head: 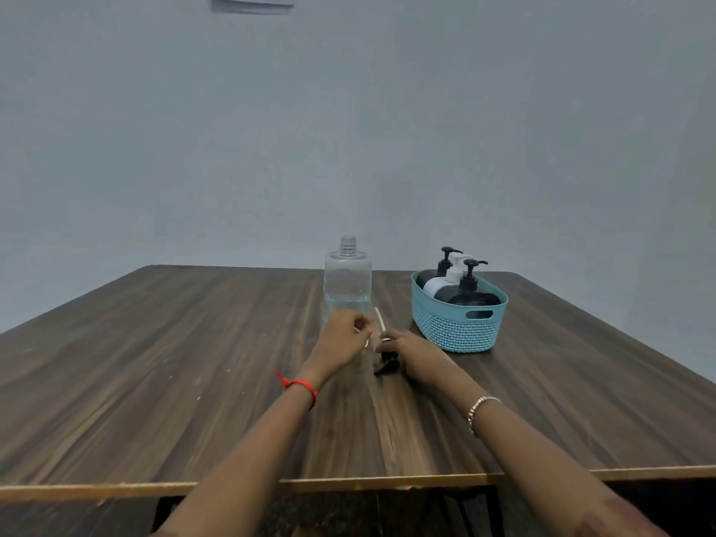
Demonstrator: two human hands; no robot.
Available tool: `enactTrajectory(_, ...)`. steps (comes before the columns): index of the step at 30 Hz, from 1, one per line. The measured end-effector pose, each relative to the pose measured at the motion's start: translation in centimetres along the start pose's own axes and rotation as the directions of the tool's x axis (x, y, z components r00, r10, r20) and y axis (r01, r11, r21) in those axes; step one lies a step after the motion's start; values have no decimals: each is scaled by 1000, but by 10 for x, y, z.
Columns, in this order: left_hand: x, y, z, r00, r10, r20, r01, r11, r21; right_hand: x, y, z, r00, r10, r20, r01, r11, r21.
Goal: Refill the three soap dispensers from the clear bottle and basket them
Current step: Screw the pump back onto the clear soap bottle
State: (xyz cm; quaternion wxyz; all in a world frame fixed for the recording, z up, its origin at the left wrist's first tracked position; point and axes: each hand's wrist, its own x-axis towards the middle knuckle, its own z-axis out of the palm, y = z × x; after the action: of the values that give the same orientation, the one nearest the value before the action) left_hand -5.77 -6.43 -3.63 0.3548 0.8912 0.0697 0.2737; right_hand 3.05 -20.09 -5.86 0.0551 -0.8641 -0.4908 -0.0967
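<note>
Two hands meet near the middle of the table (155,362), almost touching. The right hand (408,348) is curled over a black pump (387,364), which lies low against the wood with its pale tube (379,319) slanting up toward 12 o'clock. The left hand (341,337) is loosely curled just beside that tube. Whether its fingertips pinch the tube or only hover by it cannot be told from this view. Directly at 12 o'clock from the hands stands the clear bottle (347,281), upright, neck open, liquid in its lower part. At 2 o'clock sits the blue basket (457,331), which already holds the rear black dispenser (441,267), the white dispenser (441,284) and the front black dispenser (473,294), each with its pump on. Assessment: the filling and basketing appear complete, and the step in hand is likely the return of the loose pump to the open bottle. Recommended practice: steady the bottle low on its body with the left hand, lift the pump until the tube hangs plumb, feed the tube tip into the neck first, then seat the collar square before turning. A wet tube may drip on the wood, and a light bottle may tip if pushed at the shoulder.
</note>
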Motion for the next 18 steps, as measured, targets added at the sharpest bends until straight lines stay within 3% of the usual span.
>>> enactTrajectory(5,-1,-17,2,999,-11,-30,10,1000,-5,10,1,5,998,-55,-36,58,992,114)
enactTrajectory(8,6,-25,-5,997,-23,-75,19,999,-48,13,1,-10,975,0,-223,66,954,291)
enactTrajectory(11,13,-26,-19,985,-28,-172,13,996,-89,21,-3,-50,858,177,-482,84,878,472)
enactTrajectory(13,19,-24,-28,965,-10,-261,-11,997,-77,30,-5,-86,763,304,-570,87,826,556)
enactTrajectory(18,30,-12,-42,942,-27,-335,-26,988,-153,54,-6,-172,534,393,-749,231,784,576)
